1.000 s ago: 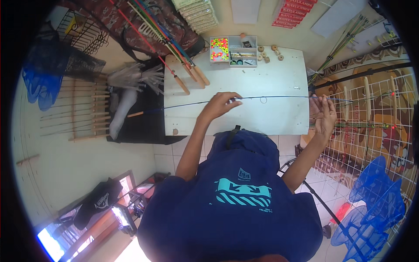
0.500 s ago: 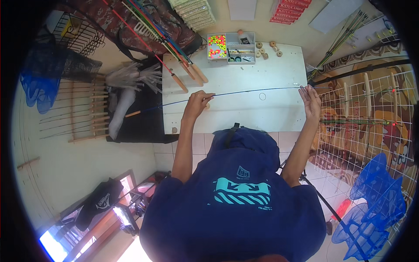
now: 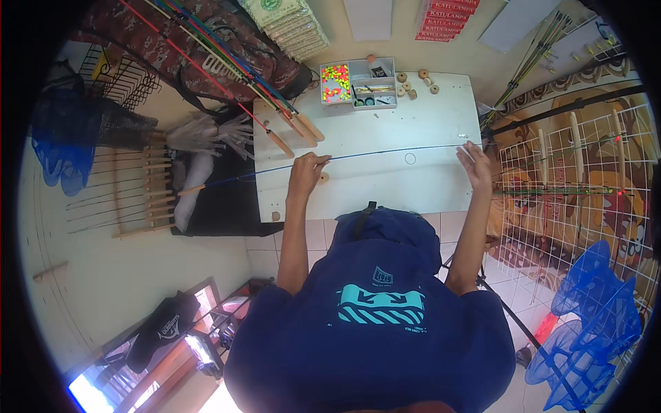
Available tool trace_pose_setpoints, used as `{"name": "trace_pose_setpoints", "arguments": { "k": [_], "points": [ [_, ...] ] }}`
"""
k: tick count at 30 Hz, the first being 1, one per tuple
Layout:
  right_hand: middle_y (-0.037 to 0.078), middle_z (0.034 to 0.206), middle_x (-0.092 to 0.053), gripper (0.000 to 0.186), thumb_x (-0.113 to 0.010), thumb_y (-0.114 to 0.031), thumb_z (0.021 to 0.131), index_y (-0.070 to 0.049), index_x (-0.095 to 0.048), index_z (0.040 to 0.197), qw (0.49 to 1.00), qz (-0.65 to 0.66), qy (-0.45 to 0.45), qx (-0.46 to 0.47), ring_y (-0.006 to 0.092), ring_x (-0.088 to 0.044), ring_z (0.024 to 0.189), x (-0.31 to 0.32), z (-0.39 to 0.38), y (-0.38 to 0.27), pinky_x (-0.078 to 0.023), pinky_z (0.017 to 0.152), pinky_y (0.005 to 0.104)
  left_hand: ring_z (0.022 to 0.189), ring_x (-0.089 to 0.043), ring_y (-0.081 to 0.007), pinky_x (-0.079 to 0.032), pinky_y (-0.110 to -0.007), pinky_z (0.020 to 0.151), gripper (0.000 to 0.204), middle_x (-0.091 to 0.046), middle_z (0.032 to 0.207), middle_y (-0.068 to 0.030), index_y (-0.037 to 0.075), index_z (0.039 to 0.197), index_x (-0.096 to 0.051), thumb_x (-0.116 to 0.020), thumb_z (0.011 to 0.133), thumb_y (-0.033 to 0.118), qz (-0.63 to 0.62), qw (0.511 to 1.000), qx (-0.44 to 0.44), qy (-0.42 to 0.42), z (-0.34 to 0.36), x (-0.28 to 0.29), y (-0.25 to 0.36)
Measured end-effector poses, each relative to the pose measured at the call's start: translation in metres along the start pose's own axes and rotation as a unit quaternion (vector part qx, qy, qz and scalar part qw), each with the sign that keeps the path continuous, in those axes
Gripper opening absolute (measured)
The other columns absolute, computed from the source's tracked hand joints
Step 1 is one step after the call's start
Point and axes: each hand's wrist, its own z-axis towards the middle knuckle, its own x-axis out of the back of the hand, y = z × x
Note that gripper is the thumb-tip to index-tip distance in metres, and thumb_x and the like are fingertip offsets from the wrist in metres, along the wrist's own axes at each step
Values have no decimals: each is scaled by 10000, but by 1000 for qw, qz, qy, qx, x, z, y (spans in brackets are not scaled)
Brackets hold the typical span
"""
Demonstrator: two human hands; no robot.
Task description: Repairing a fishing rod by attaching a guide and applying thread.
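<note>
A thin blue fishing rod (image 3: 385, 151) stretches across the white table, its wooden handle (image 3: 193, 190) reaching past the left edge. My left hand (image 3: 303, 175) is closed on the rod left of the middle, pinching it with thumb and fingers. Near the thin right end, my right hand (image 3: 475, 167) has its fingers apart, and the fingertips are at the rod. Whether they touch it is hard to see. Below the rod, a small ring (image 3: 410, 158) lies on the table.
On the white table (image 3: 372, 193) stands a divided box (image 3: 375, 104) with bright beads, beside wooden pieces (image 3: 403, 77). Rods with wooden handles (image 3: 280, 143) lean at the left. A wire grid (image 3: 561, 206) and blue nets (image 3: 592, 310) flank the right.
The rod and both hands have shifted slightly down and left in the picture. My right hand's fingers are more spread. My left hand stays closed on the rod.
</note>
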Motion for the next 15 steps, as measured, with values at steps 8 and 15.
{"name": "trace_pose_setpoints", "arguments": {
  "k": [8,15],
  "points": [
    [181,1114,-642,412,-688,-143,887,16,-533,1234,997,-77,22,-17,281,-663,954,-43,-4,45,-541,858,353,770,-629,-332,-475,-387,709,188,-646,823,-186,88,1002,-745,-691,823,108,31,998,51,32,-9,-14,-58],
    [140,923,-712,259,-683,-102,875,7,-559,1074,960,-191,104,179,172,-662,780,-59,-12,65,-526,744,272,846,-642,-318,-505,-409,783,164,-669,885,-152,104,956,-758,-696,805,122,48,998,51,5,-2,-43,-78]
  ]
}}
